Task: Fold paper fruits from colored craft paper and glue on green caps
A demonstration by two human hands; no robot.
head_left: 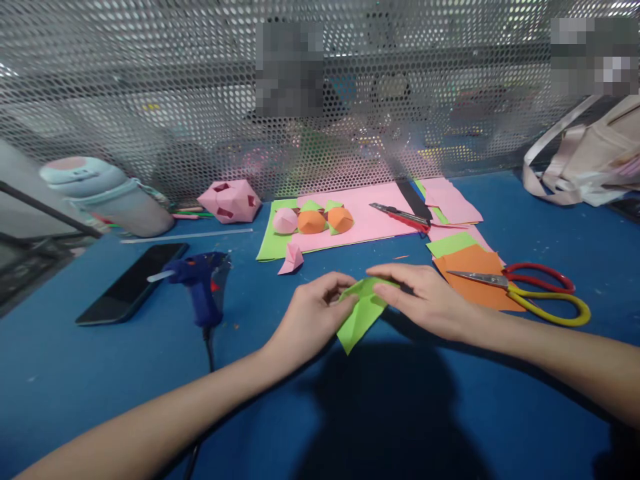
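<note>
Between my two hands is a creased piece of green paper (364,312), its pointed lower corner hanging toward me. My left hand (317,307) pinches its left edge between thumb and fingers. On the other side, my right hand (420,297) grips the upper right edge, thumb in front and fingers behind. Just beyond my left hand lies a small folded pink paper piece (293,259). Past it, a pink folded shape (285,221) and two orange folded shapes (311,222) rest in a row on paper sheets. To the right, scissors (505,280) lie across orange paper (467,287).
A blue glue gun (203,287) stands at left beside a black phone (133,283). Behind them are a bottle (115,200) and a pink paper polyhedron (231,201). A utility knife (400,217) lies on pink sheets (360,203). A perforated metal panel (200,133) borders the back; a bag (590,153) sits at right.
</note>
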